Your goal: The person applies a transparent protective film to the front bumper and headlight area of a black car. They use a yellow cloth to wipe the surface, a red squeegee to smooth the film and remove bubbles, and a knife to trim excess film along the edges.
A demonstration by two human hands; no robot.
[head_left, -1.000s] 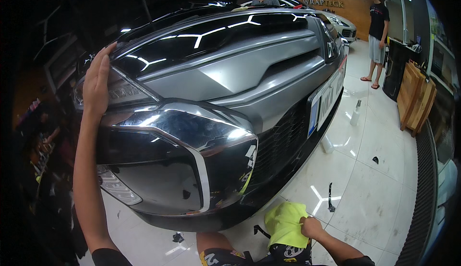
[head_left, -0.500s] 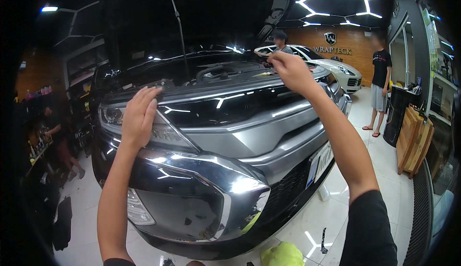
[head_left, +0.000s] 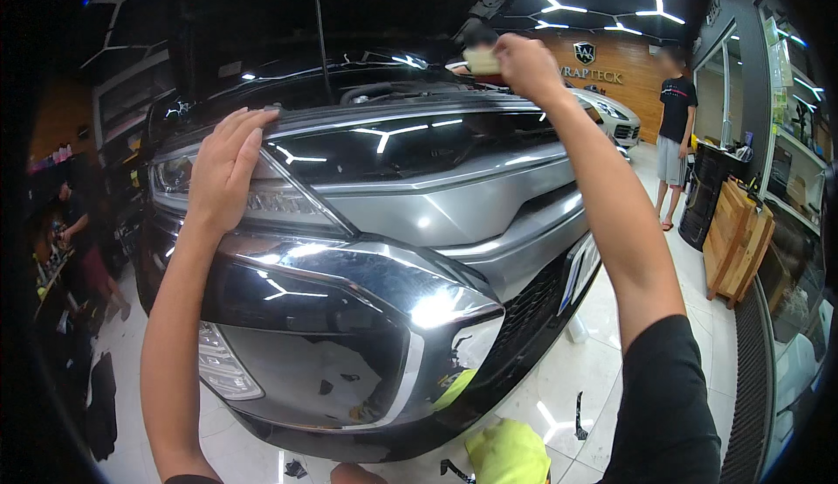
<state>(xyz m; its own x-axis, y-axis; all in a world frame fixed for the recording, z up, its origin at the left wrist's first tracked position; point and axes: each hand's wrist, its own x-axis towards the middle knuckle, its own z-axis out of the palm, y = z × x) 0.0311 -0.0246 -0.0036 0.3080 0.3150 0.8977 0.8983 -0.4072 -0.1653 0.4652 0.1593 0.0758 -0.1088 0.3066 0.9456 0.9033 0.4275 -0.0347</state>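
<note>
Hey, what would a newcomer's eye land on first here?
Probably the silver grille, broad across the middle. Next come the left grip, laid over the headlight at left, and the right grip, raised near the top beside a pale yellow piece. Then the bright yellow-green cloth at the bottom, right of centre.

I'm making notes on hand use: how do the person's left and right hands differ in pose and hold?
The left hand lies over the headlight, fingers stretched out; the right hand is in the air above the car, fingers bent. The left hand shows nothing in its grip, while the right hand pinches what looks like a pale yellow card. Both are bare.
</note>
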